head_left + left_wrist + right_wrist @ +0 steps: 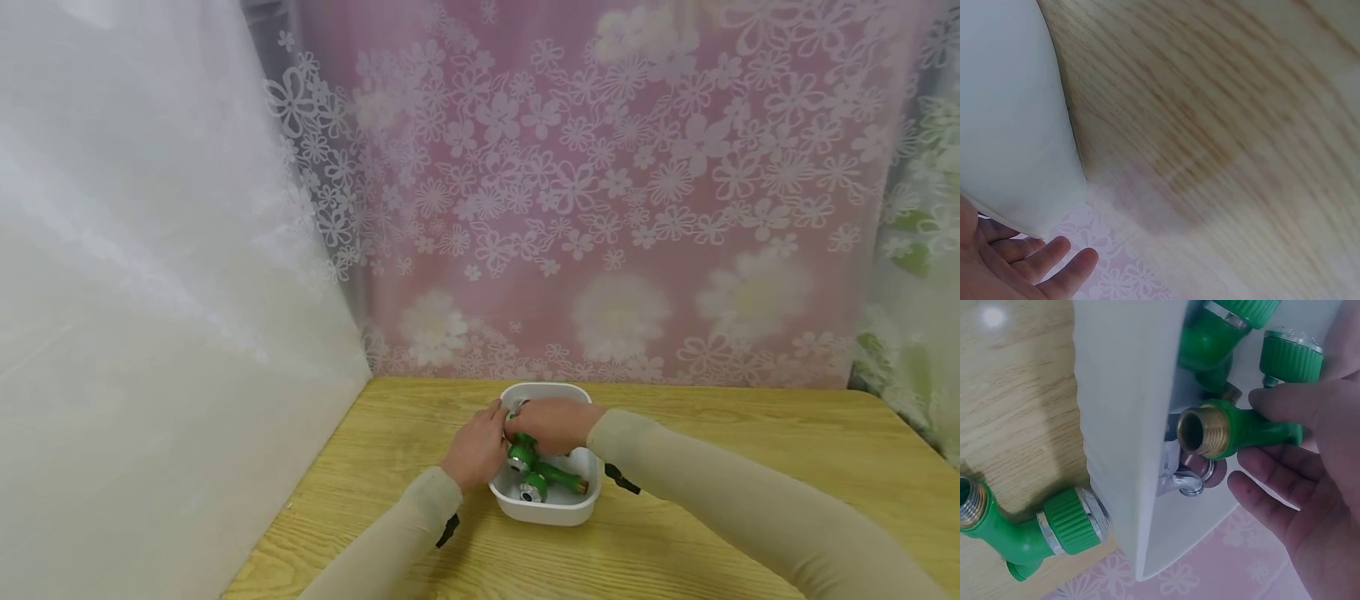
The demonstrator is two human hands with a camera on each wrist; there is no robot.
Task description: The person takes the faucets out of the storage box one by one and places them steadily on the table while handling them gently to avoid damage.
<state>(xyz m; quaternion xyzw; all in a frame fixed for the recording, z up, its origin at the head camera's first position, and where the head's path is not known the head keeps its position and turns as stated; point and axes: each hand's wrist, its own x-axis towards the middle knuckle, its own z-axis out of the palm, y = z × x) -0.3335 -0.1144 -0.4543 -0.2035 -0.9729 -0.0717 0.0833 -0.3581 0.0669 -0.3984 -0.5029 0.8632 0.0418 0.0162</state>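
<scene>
My right hand [558, 423] reaches over a white plastic basin [546, 514] and pinches a green tap [1247, 432] with a brass threaded end, thumb on one side and fingers on the other. My left hand [476, 450] is at the basin's left rim; in the left wrist view its fingers [1044, 259] are spread and slightly bent beside the rim. Inside the basin lie other green taps with ribbed collars, one a green tap [553, 478] near the front. Deeper in, a shiny metal fitting [1184, 484] shows.
Outside the basin, another green tap [1025, 534] lies on the wood-grain table [420, 550]; my right arm hides that spot in the head view. A pink flowered curtain [600, 208] hangs behind the table, and a white sheet [150, 317] hangs at the left.
</scene>
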